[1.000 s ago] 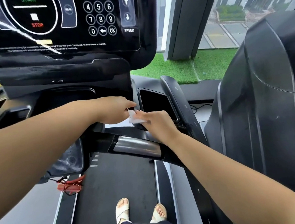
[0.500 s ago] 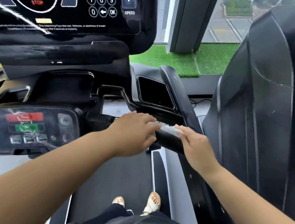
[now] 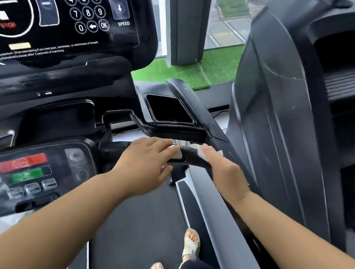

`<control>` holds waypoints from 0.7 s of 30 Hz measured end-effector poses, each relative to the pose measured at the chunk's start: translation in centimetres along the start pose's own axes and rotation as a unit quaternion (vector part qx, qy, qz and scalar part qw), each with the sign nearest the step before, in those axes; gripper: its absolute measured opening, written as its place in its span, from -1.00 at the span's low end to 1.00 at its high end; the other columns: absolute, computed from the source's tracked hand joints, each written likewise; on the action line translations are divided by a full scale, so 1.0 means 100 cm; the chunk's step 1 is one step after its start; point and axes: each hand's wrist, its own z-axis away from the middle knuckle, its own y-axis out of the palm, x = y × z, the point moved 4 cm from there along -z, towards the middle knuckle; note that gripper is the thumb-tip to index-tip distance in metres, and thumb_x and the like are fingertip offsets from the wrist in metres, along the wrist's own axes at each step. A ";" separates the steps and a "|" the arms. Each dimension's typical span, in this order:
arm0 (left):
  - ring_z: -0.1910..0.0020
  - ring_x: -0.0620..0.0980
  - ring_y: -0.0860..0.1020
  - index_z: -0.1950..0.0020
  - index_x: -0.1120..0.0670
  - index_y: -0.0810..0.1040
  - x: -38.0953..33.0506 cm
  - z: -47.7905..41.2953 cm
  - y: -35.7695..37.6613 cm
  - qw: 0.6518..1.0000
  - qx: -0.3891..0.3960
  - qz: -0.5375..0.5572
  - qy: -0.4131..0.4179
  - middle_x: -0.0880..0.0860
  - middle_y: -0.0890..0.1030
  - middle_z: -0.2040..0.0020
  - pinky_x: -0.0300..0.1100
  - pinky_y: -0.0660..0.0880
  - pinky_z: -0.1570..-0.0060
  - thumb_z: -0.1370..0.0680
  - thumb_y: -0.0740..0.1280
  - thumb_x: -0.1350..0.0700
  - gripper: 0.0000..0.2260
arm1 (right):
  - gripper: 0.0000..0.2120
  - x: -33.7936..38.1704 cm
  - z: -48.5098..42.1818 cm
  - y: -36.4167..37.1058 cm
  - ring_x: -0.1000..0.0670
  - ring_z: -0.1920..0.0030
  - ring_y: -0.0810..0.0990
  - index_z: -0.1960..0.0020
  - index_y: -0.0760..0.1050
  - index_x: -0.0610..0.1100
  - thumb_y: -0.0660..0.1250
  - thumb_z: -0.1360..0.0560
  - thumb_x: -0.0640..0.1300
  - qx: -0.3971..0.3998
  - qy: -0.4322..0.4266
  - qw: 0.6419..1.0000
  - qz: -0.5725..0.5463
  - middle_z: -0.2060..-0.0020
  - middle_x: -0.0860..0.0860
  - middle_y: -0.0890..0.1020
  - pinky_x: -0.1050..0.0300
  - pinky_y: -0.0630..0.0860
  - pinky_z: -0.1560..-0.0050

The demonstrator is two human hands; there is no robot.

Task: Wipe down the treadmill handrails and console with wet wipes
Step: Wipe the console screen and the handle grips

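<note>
A glossy black treadmill console (image 3: pixel 57 27) with white keypad numerals fills 11 o'clock, a dark grey moulded neighbouring machine (image 3: pixel 276 105) stands at 3 o'clock, and the black running belt (image 3: pixel 133 233) runs down to 6 o'clock. Just below centre, a short black handrail bar (image 3: pixel 192 155) carries a white wet wipe (image 3: pixel 199 151). The left hand (image 3: pixel 147 164), at the bar's 9 o'clock, lays nearly straight fingers on the wipe. The right hand (image 3: pixel 224 173), at its 4 o'clock, touches the wipe's other end, and blur hides whether it pinches.
</note>
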 end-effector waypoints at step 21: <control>-0.47 0.03 0.19 -0.56 0.01 0.07 -0.006 0.003 0.010 0.997 -0.022 -0.077 -0.004 0.02 0.17 -0.54 -0.08 0.06 -0.43 -0.60 0.09 -0.15 -0.43 | -0.71 0.059 -0.020 -0.006 -0.02 0.03 0.59 -0.21 0.58 -0.04 0.18 -0.61 0.00 -0.055 0.100 0.989 -0.094 0.07 -0.02 0.68 0.19 0.46 0.00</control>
